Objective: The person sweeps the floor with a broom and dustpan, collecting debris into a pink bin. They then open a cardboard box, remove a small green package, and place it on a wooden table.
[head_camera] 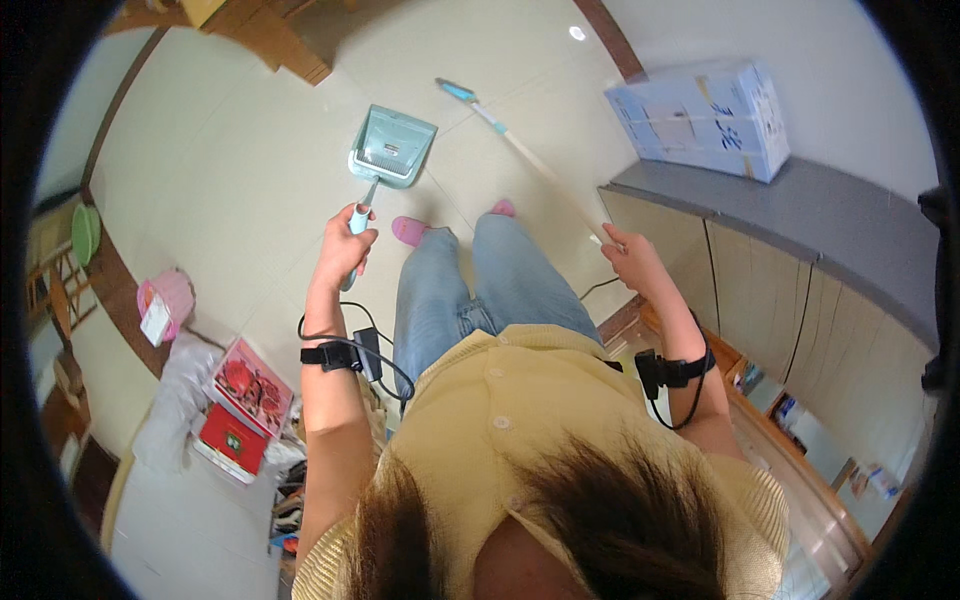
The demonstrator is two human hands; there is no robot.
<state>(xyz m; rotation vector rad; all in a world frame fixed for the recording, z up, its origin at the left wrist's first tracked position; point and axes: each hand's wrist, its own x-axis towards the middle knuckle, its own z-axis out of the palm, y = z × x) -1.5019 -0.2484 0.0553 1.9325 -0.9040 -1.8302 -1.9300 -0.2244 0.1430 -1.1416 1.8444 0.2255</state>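
My left hand (pixel 346 244) is closed around the light-blue handle of a long-handled dustpan (pixel 394 142). The green-blue pan, with a toothed comb along one side, hangs or rests just beyond that hand; whether it touches the floor I cannot tell. On the other side, my right hand (pixel 632 259) grips the pale pole of a broom (pixel 551 176). Its pole slants away to a narrow blue head (pixel 456 90) over the tiled floor, to the right of the dustpan. Pink slippers (pixel 409 231) are on my feet, between the two tools.
A blue-and-white carton (pixel 694 124) sits on a grey counter (pixel 847 225) at right. Wooden furniture (pixel 277 37) stands at the upper left. Left are a pink wastebasket (pixel 171 300), a green basin (pixel 85 234), and red boxes (pixel 232 441) beside clear plastic. A cable lies near the cabinet.
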